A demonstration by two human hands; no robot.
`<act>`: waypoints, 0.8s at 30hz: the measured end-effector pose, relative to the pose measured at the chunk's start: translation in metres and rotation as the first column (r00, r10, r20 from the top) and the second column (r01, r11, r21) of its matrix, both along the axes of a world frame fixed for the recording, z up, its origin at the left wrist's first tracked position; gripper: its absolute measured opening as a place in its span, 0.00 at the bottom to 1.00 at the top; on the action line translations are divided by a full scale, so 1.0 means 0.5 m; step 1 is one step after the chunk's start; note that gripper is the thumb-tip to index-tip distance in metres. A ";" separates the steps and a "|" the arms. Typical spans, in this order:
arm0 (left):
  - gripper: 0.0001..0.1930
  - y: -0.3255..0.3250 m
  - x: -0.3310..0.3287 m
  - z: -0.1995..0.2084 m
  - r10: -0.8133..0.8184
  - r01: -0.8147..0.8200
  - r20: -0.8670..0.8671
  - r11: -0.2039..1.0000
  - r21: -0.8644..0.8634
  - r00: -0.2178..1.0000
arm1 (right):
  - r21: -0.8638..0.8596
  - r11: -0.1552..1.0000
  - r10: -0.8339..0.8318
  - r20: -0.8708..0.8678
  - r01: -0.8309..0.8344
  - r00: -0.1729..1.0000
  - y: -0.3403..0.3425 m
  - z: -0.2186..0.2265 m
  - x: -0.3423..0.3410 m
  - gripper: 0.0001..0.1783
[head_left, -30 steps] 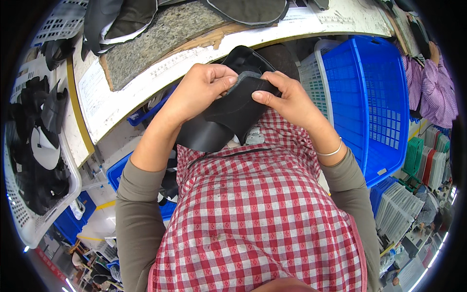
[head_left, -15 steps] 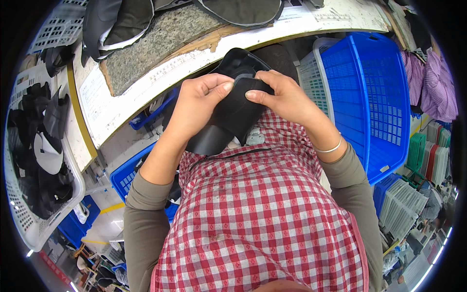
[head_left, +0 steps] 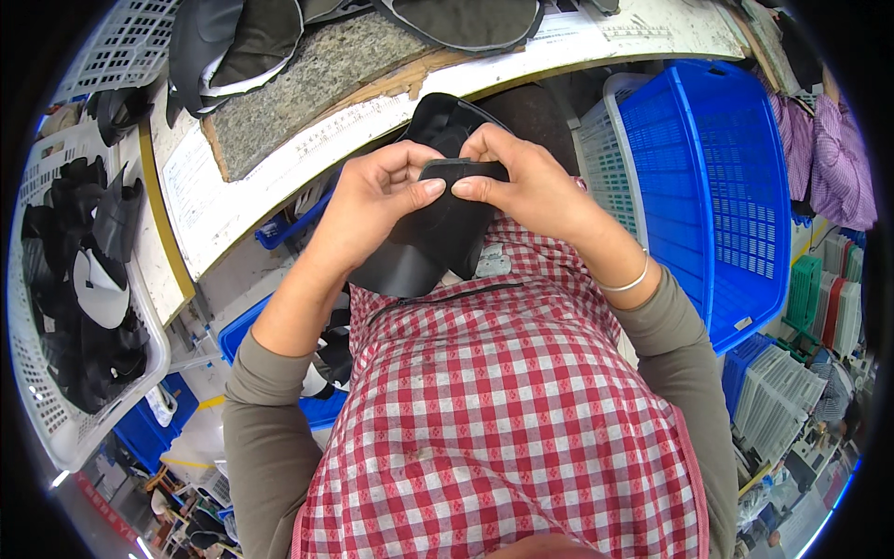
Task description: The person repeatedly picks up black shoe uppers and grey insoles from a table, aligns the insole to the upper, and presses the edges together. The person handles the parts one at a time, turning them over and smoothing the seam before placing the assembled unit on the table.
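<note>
A black, leather-like shoe upper (head_left: 402, 265) is held in front of my apron, below the table's edge. My left hand (head_left: 380, 194) pinches its folded top edge between thumb and fingers. Close beside it, my right hand (head_left: 523, 179) grips the same edge, its thumb pressed on the front. The two thumb tips nearly meet. Both hands cover part of the edge, and a lower part of the upper hangs down toward my lap.
Ahead is a white worktable (head_left: 228, 224) with a rough stone slab (head_left: 317, 88) and dark shoe uppers (head_left: 466, 20). A white basket (head_left: 154, 359) of black pieces stands left. Blue crates (head_left: 745, 200) stand right, near stacked clear trays (head_left: 778, 396). A purple checked sleeve (head_left: 843, 172) shows far right.
Both hands have drawn closer together along the upper's edge. That edge has turned to lie more level between the thumbs, and the hands have come slightly lower.
</note>
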State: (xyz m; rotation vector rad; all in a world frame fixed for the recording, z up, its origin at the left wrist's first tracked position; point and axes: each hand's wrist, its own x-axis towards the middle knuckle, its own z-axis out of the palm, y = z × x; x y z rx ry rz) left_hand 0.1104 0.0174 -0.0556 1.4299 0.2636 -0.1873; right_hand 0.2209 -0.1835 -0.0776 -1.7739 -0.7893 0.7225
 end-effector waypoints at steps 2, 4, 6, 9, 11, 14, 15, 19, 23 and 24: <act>0.07 0.012 0.015 0.013 -0.075 0.081 -0.051 0.989 0.127 0.996 | -0.017 1.000 0.013 0.092 -0.011 0.996 0.003 -0.005 -0.002 0.20; 0.05 0.018 0.030 0.025 -0.145 0.162 -0.078 0.942 0.293 0.986 | 0.026 1.000 -0.003 0.165 -0.001 0.986 0.005 -0.010 -0.003 0.20; 0.07 0.020 0.044 0.036 -0.205 0.219 -0.077 0.886 0.409 0.976 | 0.031 1.000 -0.006 0.192 0.000 0.981 0.006 -0.014 -0.004 0.21; 0.09 0.029 0.071 0.047 -0.313 0.328 -0.108 0.843 0.426 0.944 | 0.025 1.000 -0.014 0.212 0.009 0.977 0.006 -0.017 -0.005 0.22; 0.11 0.043 0.093 0.051 -0.378 0.421 -0.187 0.804 0.420 0.907 | 0.036 0.999 -0.033 0.245 0.025 0.969 0.006 -0.017 -0.005 0.22; 0.13 0.069 0.121 0.046 -0.411 0.478 -0.280 0.846 0.238 0.868 | 0.021 1.000 -0.016 0.226 0.012 0.974 0.006 -0.015 -0.005 0.23; 0.13 0.076 0.126 0.043 -0.428 0.482 -0.283 0.862 0.159 0.859 | -0.001 1.000 -0.009 0.214 0.009 0.977 0.006 -0.013 -0.005 0.23; 0.12 0.095 0.127 0.037 -0.479 0.523 -0.271 0.844 0.117 0.835 | -0.031 0.999 0.022 0.214 -0.015 0.976 0.006 -0.009 -0.008 0.22; 0.09 0.095 0.123 0.042 -0.495 0.543 -0.270 0.828 0.142 0.826 | 0.003 1.000 0.000 0.300 -0.001 0.954 0.007 -0.011 -0.018 0.22; 0.09 0.092 0.122 0.043 -0.480 0.533 -0.282 0.832 0.152 0.830 | 0.002 1.000 -0.019 0.310 0.019 0.950 0.008 -0.011 -0.020 0.22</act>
